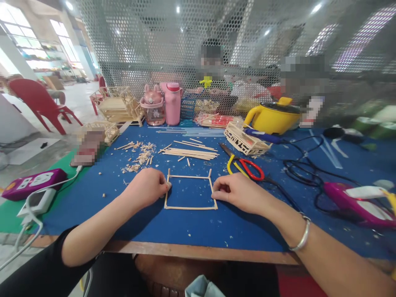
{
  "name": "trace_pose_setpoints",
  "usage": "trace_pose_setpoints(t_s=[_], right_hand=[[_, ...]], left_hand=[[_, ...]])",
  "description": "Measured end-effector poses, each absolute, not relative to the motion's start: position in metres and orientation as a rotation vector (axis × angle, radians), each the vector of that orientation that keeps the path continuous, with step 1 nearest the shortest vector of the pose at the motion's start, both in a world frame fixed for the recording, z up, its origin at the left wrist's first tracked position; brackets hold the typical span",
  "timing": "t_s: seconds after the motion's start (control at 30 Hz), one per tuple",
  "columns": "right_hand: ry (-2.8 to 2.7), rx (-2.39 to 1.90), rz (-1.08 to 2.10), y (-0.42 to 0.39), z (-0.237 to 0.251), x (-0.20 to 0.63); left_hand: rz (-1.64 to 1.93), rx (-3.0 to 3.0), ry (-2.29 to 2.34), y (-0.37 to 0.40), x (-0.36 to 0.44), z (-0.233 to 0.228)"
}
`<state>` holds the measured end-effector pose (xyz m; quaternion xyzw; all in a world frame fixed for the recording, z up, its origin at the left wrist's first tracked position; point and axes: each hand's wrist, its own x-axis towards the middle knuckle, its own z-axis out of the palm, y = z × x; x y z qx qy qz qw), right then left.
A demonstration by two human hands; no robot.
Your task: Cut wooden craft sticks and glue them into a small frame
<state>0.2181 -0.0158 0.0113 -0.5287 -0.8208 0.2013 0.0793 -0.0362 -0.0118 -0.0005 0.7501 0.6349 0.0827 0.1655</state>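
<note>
With left hand and right hand apart, pinching opposite sides of a stick frame between them; seemingly squaring it up. Next, probably best to steady both sides evenly before reaching beyond for loose sticks.

Between left grip and right grip: stick frame, one. Beyond both: scissors, one pair; yellow pot, one; tall pink bottle, one.

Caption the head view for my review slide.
Left hand and right hand hold opposite sides of a rectangular stick frame on a blue tabletop.
</note>
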Motion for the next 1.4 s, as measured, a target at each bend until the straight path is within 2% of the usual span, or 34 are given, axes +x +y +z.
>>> trace_pose_setpoints(t_s=[0.27, 0.4, 0.53, 0.7, 0.83, 1.2, 1.4], right_hand=[[-2.562, -1.596, 0.436, -0.019, 0.028, 0.210], [-2.492, -1.531, 0.305, -0.012, 0.054, 0.197], [-2.378, -1.452, 0.205, 0.018, 0.066, 0.184], [-2.722, -1.307, 0.040, 0.074, 0.048, 0.154], [-2.914, -1.355, -0.147, 0.102, 0.032, 0.126], [-3.007, -1.360, -0.238, 0.097, 0.027, 0.112], [-2.896, -1.402, -0.182, 0.102, 0.036, 0.121]], left_hand=[[0.313, 1.971, 1.692, 0.004, -0.062, 0.021], [0.599, 1.813, 1.608, 0.037, -0.064, 0.030], [0.870, 1.840, 1.720, 0.058, -0.059, 0.010], [0.840, 1.980, 1.722, 0.054, -0.068, -0.010], [0.847, 2.005, 1.739, 0.051, -0.074, -0.010], [0.839, 2.086, 1.737, 0.052, -0.073, -0.011], [0.840, 2.064, 1.791, 0.053, -0.074, -0.012]])
